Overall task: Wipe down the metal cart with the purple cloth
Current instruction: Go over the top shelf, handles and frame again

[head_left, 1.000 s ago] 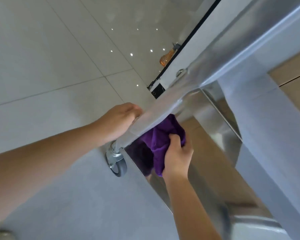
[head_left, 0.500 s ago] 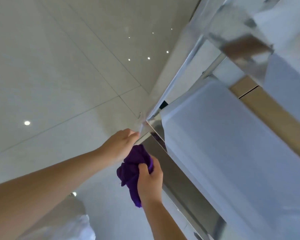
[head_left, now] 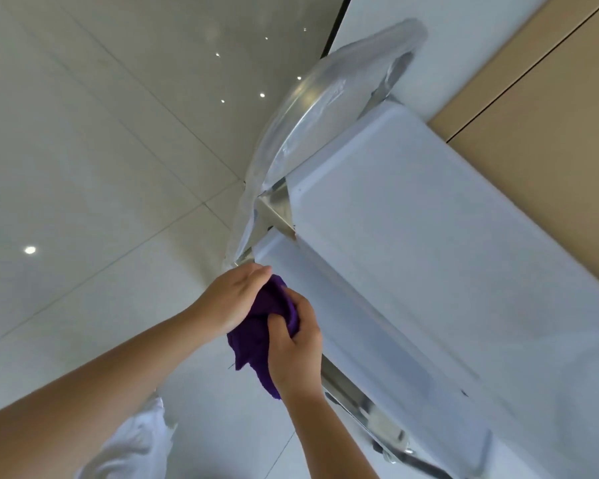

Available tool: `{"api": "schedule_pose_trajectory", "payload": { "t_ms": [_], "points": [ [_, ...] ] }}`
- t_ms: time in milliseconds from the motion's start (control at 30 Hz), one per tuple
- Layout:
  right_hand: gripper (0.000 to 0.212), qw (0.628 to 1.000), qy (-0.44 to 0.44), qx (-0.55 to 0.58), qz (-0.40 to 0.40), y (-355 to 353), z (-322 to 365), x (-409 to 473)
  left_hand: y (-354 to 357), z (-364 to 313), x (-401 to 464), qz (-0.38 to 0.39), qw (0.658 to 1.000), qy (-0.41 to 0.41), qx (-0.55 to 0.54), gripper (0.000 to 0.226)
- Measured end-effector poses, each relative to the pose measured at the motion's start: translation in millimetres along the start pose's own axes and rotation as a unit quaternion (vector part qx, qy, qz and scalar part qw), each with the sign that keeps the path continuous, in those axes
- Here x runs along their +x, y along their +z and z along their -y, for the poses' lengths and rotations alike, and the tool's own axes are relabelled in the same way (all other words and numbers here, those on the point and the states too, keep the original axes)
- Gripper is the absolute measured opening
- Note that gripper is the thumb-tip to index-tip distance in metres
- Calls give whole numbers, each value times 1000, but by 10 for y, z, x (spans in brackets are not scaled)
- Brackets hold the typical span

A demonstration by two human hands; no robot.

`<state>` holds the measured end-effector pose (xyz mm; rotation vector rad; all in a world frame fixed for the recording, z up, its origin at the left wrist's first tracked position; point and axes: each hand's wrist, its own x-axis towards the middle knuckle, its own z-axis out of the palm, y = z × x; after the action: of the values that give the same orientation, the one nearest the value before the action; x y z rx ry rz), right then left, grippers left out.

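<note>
The metal cart (head_left: 429,243) fills the right of the view, its flat top pale and shiny, with a curved handle bar (head_left: 312,108) wrapped in clear film at its far end. The purple cloth (head_left: 256,337) is bunched between both hands just off the cart's near left edge. My right hand (head_left: 294,344) grips the cloth from below with fingers dug into it. My left hand (head_left: 236,299) lies over the top of the cloth, fingers reaching toward the cart's edge. Whether the cloth touches the metal is hidden by the hands.
Glossy pale floor tiles (head_left: 101,167) spread to the left and reflect ceiling lights. A tan wood panel (head_left: 540,98) and a white wall strip stand behind the cart. White clothing (head_left: 132,447) shows at the bottom.
The view rose from the cart's leg and caster to its top shelf. Both hands lifted with the cloth, and my left hand left the leg and now rests on the cloth.
</note>
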<state>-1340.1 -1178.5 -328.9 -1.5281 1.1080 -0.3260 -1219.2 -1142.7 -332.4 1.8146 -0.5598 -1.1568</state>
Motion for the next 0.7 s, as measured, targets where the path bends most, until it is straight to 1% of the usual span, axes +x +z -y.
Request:
{"api": "schedule_pose_trajectory", "payload": {
  "t_ms": [100,233,400,567,700],
  "points": [
    [38,1000,-8,7,-15,-271,304,-211,101,-360,-315,2,1000,11,-21,27],
    [38,998,-16,39,-50,-753,693,-528,437,-955,-680,26,998,49,-21,24],
    [34,987,-43,89,-123,-1605,1009,-817,1133,-1633,-952,76,994,66,-47,28],
    [34,973,-59,93,-201,-2517,1159,-1061,1922,-2289,-1177,129,986,99,-42,26],
    [35,961,-70,87,-253,-3122,1219,-1154,2412,-2693,-1245,170,976,130,-25,24]
  ]
}}
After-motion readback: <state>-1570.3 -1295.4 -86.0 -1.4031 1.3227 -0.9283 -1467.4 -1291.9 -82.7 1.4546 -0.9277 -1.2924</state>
